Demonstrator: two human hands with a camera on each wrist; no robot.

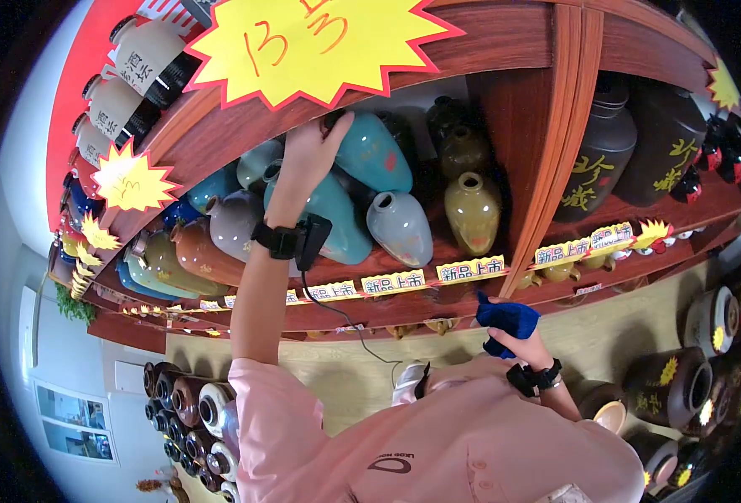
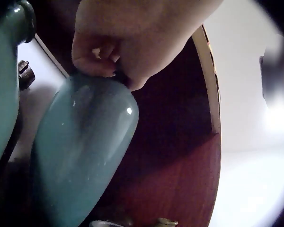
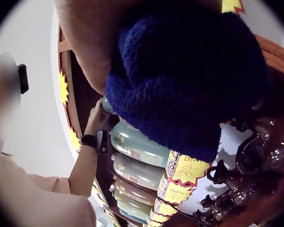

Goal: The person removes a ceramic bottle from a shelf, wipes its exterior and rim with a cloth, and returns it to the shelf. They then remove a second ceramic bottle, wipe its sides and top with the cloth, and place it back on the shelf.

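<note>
On the shelf, my left hand [image 1: 313,155] grips the neck of a glossy teal ceramic jar [image 1: 376,152], which leans at a slant. In the left wrist view, curled fingers cover the mouth of that jar [image 2: 85,146], and its rounded body shows below them. Another teal jar [image 1: 329,214] stands just under my left wrist, with a pale blue-grey jar [image 1: 400,228] beside it. Lower down, in front of the shelf edge, my right hand [image 1: 528,345] holds a dark blue cloth [image 1: 506,318]. The bunched, fuzzy cloth [image 3: 180,94] fills much of the right wrist view.
An olive jar [image 1: 473,214] stands right of the pale one, near a wooden upright [image 1: 546,151]. A yellow starburst sign [image 1: 320,50] hangs over the upper board. Price labels [image 1: 391,282] line the shelf edge. A thin cable [image 1: 337,312] runs from my left wrist. Large jars [image 1: 664,390] stand at right.
</note>
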